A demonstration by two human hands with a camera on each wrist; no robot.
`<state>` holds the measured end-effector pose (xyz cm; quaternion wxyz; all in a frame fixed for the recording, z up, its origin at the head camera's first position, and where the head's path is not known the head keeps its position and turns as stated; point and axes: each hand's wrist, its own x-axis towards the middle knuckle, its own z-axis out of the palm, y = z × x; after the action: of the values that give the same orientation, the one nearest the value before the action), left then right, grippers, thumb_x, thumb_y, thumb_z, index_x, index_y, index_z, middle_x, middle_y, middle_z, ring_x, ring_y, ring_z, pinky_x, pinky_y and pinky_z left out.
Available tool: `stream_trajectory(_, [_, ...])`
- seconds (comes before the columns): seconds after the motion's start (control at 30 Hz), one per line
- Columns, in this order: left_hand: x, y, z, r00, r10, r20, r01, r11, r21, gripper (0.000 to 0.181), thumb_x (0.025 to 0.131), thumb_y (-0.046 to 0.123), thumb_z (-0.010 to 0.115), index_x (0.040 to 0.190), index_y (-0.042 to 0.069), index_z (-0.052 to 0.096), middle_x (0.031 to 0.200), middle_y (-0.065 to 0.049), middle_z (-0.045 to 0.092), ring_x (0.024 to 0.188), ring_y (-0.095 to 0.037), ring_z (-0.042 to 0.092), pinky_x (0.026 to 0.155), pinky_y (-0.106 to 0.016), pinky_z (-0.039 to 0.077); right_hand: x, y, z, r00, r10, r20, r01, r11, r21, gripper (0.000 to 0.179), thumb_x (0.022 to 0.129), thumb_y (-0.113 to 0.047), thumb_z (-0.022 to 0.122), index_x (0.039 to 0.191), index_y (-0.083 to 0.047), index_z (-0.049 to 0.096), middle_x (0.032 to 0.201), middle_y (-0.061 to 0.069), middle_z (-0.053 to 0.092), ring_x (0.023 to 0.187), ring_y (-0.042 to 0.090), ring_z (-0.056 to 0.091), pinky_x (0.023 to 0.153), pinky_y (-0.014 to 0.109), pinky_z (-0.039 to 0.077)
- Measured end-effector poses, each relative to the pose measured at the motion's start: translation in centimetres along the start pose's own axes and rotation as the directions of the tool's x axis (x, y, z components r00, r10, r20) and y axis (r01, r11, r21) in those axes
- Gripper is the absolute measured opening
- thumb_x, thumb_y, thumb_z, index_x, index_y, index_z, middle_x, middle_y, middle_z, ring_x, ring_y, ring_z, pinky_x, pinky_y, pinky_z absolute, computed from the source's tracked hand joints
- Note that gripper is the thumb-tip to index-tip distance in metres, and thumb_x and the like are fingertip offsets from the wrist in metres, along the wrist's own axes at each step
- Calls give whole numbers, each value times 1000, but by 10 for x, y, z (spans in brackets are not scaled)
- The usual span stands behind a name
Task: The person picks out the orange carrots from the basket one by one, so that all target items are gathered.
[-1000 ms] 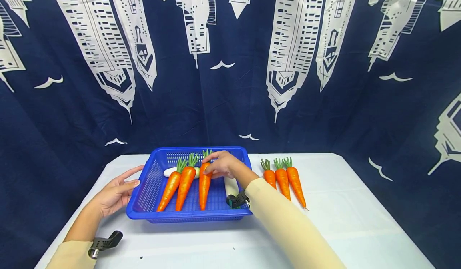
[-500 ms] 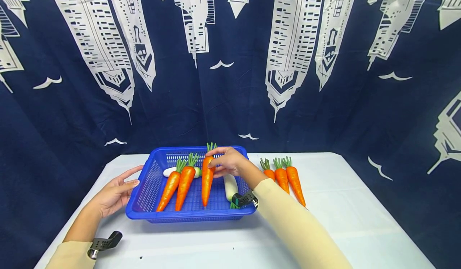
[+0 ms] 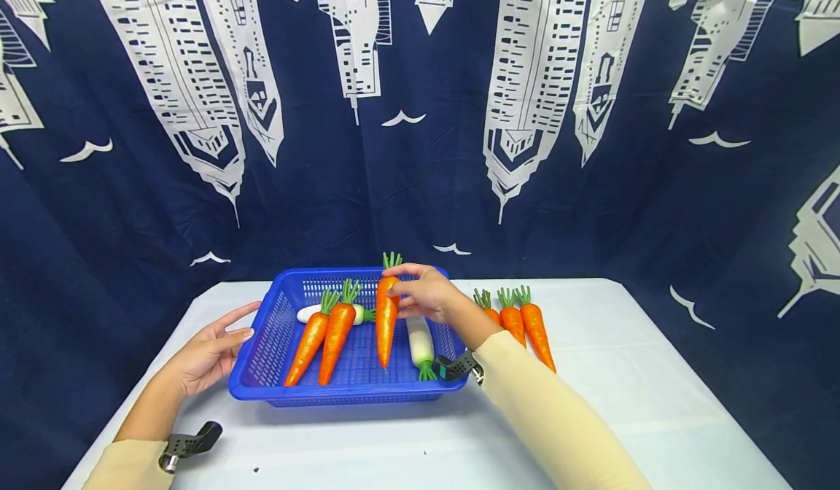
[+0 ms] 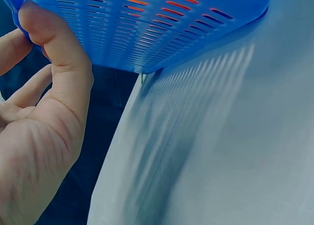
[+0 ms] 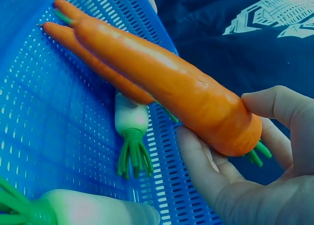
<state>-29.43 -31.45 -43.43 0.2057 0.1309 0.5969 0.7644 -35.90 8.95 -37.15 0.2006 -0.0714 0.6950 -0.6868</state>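
My right hand [image 3: 423, 297] pinches an orange carrot [image 3: 387, 322] near its leafy top, thumb on one side and fingers on the other. The carrot hangs tip down above the blue basket [image 3: 348, 386]. In the right wrist view, this same carrot [image 5: 167, 77] fills the middle. Two other carrots, a left one [image 3: 308, 348] and a right one [image 3: 337, 340], lie in the basket. A white radish [image 3: 420, 340] lies at its right, and another radish [image 3: 308, 313] sits partly beneath the carrots. My left hand [image 3: 210, 351] touches the basket's left rim with its fingertips.
Three carrots [image 3: 513, 322] lie side by side on the white table [image 3: 630, 373], right of the basket, partly behind the right forearm. A dark blue printed cloth [image 3: 420, 184] hangs behind the table. Each wrist wears a black camera mount [image 3: 190, 442].
My right hand has lifted the carrot off the basket's floor and moved it up and to the right. More of both radishes shows. The left hand stays in place.
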Motion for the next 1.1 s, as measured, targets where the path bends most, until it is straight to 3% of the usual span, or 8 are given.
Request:
stream_trajectory(0.3, [0, 0, 0, 1000, -5, 1, 5, 1000, -11, 52, 110, 7, 41, 156, 29, 33, 116, 0, 74, 99, -17, 76, 90, -35, 63, -11, -3, -8, 999, -49, 21, 48, 997, 54, 53, 94, -1, 61, 146, -2, 51, 121, 14, 63, 92, 31, 74, 95, 55, 59])
stream_trajectory(0.67, [0, 1, 0, 1000, -5, 7, 5, 1000, -7, 55, 110, 7, 41, 159, 25, 25, 117, 0, 74, 99, -17, 76, 89, -36, 63, -22, -1, -18, 997, -82, 0, 81, 993, 85, 44, 94, -1, 66, 137, -9, 58, 114, 12, 66, 83, 24, 74, 83, 43, 65])
stream_trajectory(1.1, [1, 1, 0, 1000, -21, -21, 21, 1000, 4, 58, 109, 8, 43, 161, 25, 23, 118, 0, 74, 101, -17, 75, 90, -36, 63, -38, 1, -30, 994, -105, -20, 107, 987, 116, 52, 93, 5, 67, 143, -7, 57, 120, 15, 66, 95, 29, 74, 93, 50, 61])
